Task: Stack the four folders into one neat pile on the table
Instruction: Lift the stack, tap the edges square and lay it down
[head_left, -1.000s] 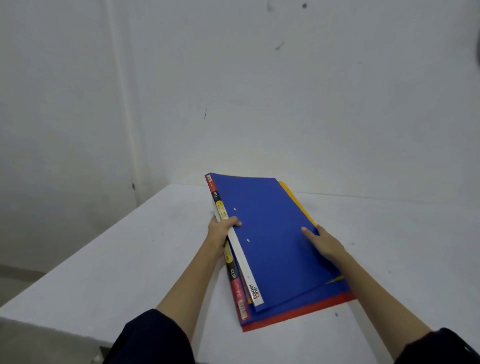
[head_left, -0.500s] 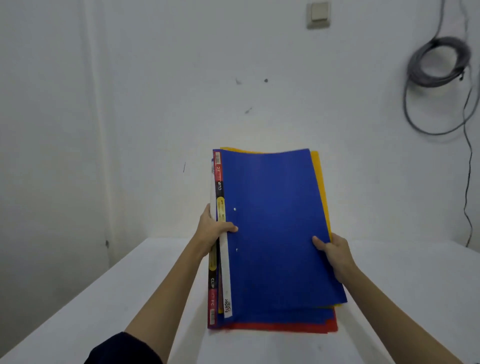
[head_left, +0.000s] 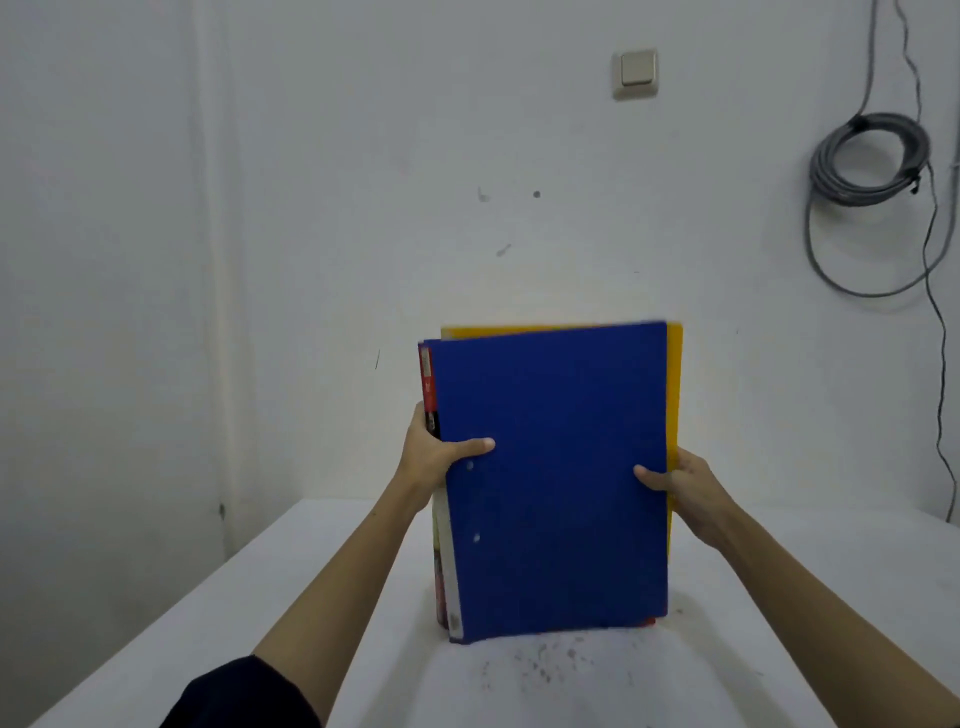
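A: Entry, head view. The stack of folders (head_left: 550, 483) stands upright on its bottom edge on the white table (head_left: 291, 587), blue cover facing the camera. A yellow folder (head_left: 674, 395) shows past the top and right edges; a sliver of red folder (head_left: 647, 621) shows at the bottom right corner. Labelled spines (head_left: 427, 384) line up on the left.

B: Hands?

A: Left hand (head_left: 434, 457) clamps the spine side, thumb lying across the blue cover, fingers wrapped behind. Right hand (head_left: 685, 488) clamps the open side, thumb on the cover, fingers behind the yellow edge. Both pinch the stack from its sides at mid height.

B: Room around it?

A: Bare table to the left, right and in front, with dark specks on the surface just before the bottom edge. The wall (head_left: 311, 208) rises behind; whether the stack clears it, I cannot tell. A light switch (head_left: 635, 73) and a coiled cable (head_left: 872, 156) are mounted high on the wall, well apart from the folders.

B: Change from earlier frames?

A: One second ago the stack lay flat and fanned, red and blue edges stepped out at the near end. Half a second ago it was tilted up. Now it is vertical, with the bottom edges nearly flush.
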